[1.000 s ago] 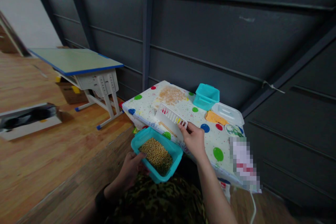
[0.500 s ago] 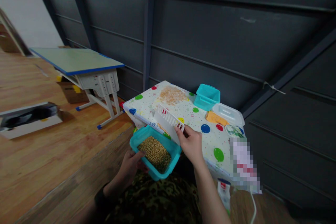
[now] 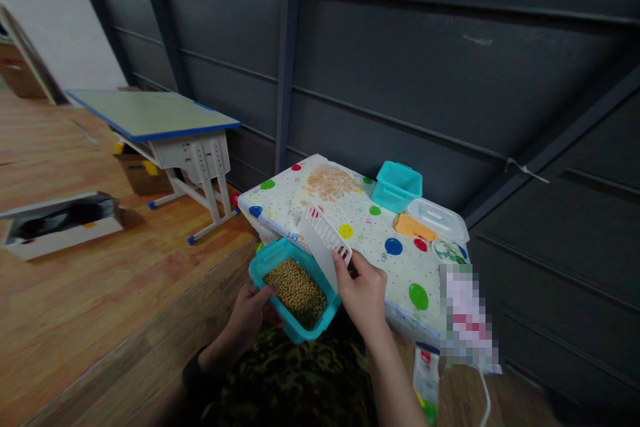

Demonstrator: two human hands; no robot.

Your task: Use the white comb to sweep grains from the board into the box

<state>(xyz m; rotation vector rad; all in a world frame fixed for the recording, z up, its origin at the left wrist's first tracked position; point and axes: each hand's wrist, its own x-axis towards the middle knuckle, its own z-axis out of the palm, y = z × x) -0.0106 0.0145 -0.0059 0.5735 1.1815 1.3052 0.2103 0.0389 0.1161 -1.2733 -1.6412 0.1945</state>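
My left hand (image 3: 254,307) grips the near left rim of a teal plastic container (image 3: 274,252), thumb over the edge. Round yellow beans (image 3: 295,285), like soybeans, lie in it, with darker green ones toward its near right end. The container is held at the table's front edge. My right hand (image 3: 365,285) pinches a flat white plastic piece with a row of slots (image 3: 316,240) by its right end. That piece slants along the container's far side, over the table edge. A spread of pale orange grains (image 3: 330,181) lies farther back on the tablecloth.
On the balloon-print tablecloth (image 3: 360,227) stand a second teal container (image 3: 397,185), a clear lid (image 3: 440,219), an orange cloth (image 3: 414,227) and a green-and-white item (image 3: 449,251). A packet (image 3: 426,380) is low at right. A desk (image 3: 155,113) and open box (image 3: 65,223) are left.
The slotted white piece has tilted a little and come closer to the container. Fewer orange grains show beside it at the table edge. The view has shifted slightly.
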